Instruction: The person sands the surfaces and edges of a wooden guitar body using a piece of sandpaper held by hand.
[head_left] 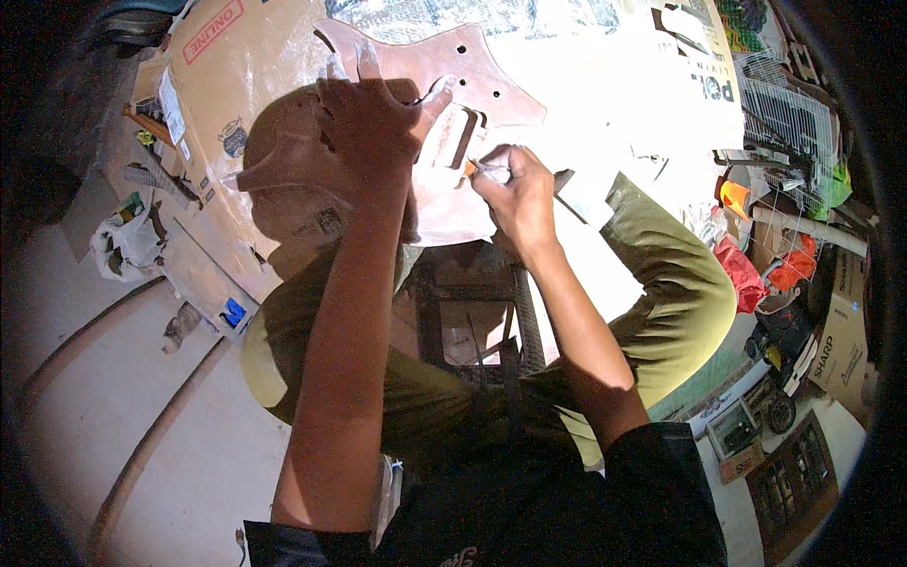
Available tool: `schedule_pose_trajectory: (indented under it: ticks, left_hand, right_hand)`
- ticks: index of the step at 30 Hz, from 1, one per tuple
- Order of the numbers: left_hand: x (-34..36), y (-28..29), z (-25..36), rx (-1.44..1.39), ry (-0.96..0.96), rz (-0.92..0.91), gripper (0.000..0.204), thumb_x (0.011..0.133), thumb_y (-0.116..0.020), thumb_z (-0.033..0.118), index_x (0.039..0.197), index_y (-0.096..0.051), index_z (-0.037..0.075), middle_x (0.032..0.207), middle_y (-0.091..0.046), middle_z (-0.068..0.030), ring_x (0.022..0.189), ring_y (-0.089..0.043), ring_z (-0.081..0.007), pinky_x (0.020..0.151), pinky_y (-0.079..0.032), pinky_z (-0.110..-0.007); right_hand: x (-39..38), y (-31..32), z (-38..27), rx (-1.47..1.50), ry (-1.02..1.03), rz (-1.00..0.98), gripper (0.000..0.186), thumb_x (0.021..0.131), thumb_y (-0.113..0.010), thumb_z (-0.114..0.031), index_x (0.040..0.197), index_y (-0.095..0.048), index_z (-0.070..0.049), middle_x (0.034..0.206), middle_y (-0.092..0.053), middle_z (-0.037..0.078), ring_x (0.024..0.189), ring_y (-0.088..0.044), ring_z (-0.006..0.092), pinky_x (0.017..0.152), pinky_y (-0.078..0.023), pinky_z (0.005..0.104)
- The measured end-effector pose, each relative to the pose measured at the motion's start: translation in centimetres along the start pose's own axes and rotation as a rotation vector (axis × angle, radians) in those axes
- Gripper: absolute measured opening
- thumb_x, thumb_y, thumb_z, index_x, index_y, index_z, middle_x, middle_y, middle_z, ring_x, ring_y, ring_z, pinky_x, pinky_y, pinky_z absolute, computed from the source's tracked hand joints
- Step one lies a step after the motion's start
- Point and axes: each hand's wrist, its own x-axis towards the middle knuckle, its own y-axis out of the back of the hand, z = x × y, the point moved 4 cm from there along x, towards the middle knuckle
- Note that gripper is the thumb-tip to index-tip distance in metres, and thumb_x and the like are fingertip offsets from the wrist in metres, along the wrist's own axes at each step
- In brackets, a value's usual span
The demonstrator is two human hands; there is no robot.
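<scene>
A reddish-brown, curved flat panel [496, 71] with small round holes and a rounded slot lies on a cardboard-covered work surface [208, 104]. My left hand [373, 123] rests over its upper left part, fingers spread and open, casting a dark shadow to the left. At the slot's lower right, my right hand [515, 194] pinches a small tool [477, 168] with orange and pale parts; its exact kind is hidden by my fingers. A dark narrow strip [562, 181] lies just right of that hand.
My bent legs [680, 283] are below the work surface. To the right are a white wire rack [784, 123], red bags [737, 274] and cardboard boxes [841, 345]. Long curved bars [161, 435] and a crumpled white bag [128, 241] are at the left.
</scene>
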Motion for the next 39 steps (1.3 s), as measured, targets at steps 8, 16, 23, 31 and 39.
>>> schedule_pose_trajectory:
  ticks: [8, 16, 23, 31, 39]
  left_hand:
    - [0.2, 0.7, 0.7, 0.015, 0.015, 0.003, 0.112, 0.062, -0.083, 0.069, 0.143, -0.043, 0.003, 0.125, -0.058, -0.0338, 0.126, -0.049, -0.0527, 0.101, -0.042, -0.066]
    - [0.2, 0.6, 0.4, 0.019, -0.025, 0.040, 0.105, 0.060, -0.084, 0.069, 0.135, -0.051, 0.003, 0.118, -0.062, -0.0292, 0.114, -0.057, -0.0474, 0.099, -0.045, -0.061]
    - [0.7, -0.1, -0.2, 0.058, 0.090, -0.245, 0.092, 0.061, -0.084, 0.070, 0.115, -0.060, -0.001, 0.109, -0.063, -0.0260, 0.103, -0.058, -0.0441, 0.097, -0.044, -0.060]
    - [0.5, 1.7, 1.2, 0.231, -0.081, 0.102, 0.073, 0.066, -0.083, 0.060, 0.096, -0.063, -0.004, 0.095, -0.060, -0.0223, 0.096, -0.060, -0.0404, 0.085, -0.051, -0.051]
    - [0.3, 1.8, 2.0, 0.239, -0.064, 0.102, 0.077, 0.067, -0.079, 0.060, 0.104, -0.061, -0.005, 0.102, -0.062, -0.0247, 0.097, -0.062, -0.0418, 0.086, -0.052, -0.052]
  right_hand:
    - [-0.3, 0.4, 0.6, -0.035, -0.058, -0.034, 0.019, 0.076, -0.076, -0.004, 0.083, -0.061, 0.006, 0.086, -0.065, 0.019, 0.078, -0.066, 0.0268, 0.071, -0.052, 0.0371]
    - [-0.7, 0.0, 1.2, 0.036, -0.073, -0.018, 0.022, 0.076, -0.077, -0.008, 0.083, -0.062, 0.007, 0.086, -0.063, 0.021, 0.078, -0.065, 0.0276, 0.072, -0.052, 0.0376]
    - [1.2, 1.1, -0.5, 0.550, -0.522, 0.182, 0.020, 0.079, -0.077, -0.006, 0.083, -0.061, 0.006, 0.077, -0.062, 0.015, 0.071, -0.063, 0.0249, 0.068, -0.053, 0.0381]
    - [1.4, 0.5, 0.5, 0.174, -0.326, 0.220, 0.026, 0.075, -0.081, -0.011, 0.081, -0.063, 0.006, 0.081, -0.065, 0.021, 0.077, -0.066, 0.0315, 0.071, -0.051, 0.0418]
    - [1.5, 0.7, 0.3, 0.144, -0.246, 0.233, 0.029, 0.074, -0.080, -0.009, 0.080, -0.059, 0.010, 0.084, -0.063, 0.026, 0.077, -0.066, 0.0365, 0.072, -0.051, 0.0442]
